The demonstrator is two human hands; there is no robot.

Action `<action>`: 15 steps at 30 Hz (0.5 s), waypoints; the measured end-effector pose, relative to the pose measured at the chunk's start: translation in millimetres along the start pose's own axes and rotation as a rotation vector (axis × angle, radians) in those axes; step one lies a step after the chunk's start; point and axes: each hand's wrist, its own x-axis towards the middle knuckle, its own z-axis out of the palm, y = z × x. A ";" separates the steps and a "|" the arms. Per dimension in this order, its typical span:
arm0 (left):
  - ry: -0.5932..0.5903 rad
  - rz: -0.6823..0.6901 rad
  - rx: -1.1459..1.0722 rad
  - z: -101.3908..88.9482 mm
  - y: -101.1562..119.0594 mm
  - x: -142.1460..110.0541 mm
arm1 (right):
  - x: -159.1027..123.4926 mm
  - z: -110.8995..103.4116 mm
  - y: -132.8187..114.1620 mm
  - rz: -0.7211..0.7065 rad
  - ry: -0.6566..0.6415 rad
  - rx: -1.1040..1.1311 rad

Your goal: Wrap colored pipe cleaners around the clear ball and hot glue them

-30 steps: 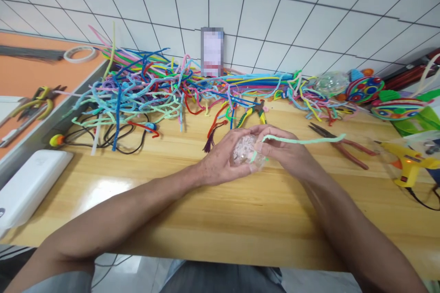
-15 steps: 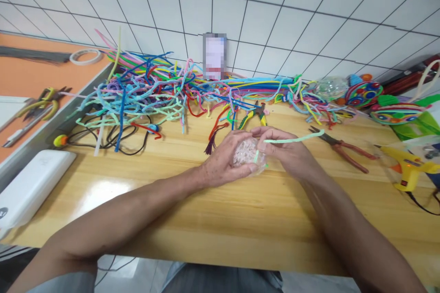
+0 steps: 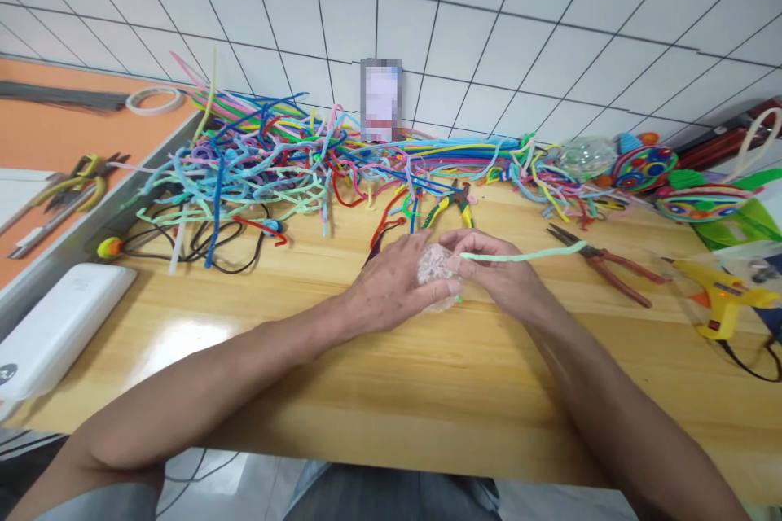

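Observation:
Wrapped around a clear, round plastic ball [image 3: 432, 267] with pale bits showing inside is my left hand [image 3: 391, 281]; its thumb lies across the near side. My right hand [image 3: 494, 269] pinches a light green pipe cleaner [image 3: 531, 255] at the ball's right side. The pipe cleaner's long end sticks out to the right, toward the pliers. A small bright green tip [image 3: 459, 299] shows at the ball's lower right edge. My fingers hide much of the ball, including where the pipe cleaner meets it.
Tangled pipe cleaners [image 3: 257, 171] line the back by the tiled wall, with a phone [image 3: 381, 102] upright there. Yellow-green cutters [image 3: 452, 207] lie behind my hands. Red-handled pliers [image 3: 611, 264] and a yellow glue gun [image 3: 727, 297] sit right; a white power bank [image 3: 64, 334] sits left.
The ball has turned in my left hand, and its thumb covers more of it. My right hand has shifted slightly down, and the pipe cleaner's free end has moved a little lower and right.

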 end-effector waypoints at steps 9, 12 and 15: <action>0.050 0.277 -0.112 10.6 -10.1 3.9 | 0.2 -10.3 -7.6 0.068 -0.018 0.072; 0.051 0.326 -0.119 14.0 -17.3 4.8 | -0.5 -11.6 -6.8 0.072 -0.024 0.037; 0.047 0.339 -0.104 15.9 -21.6 4.6 | -1.4 -12.5 -4.7 0.068 -0.040 -0.002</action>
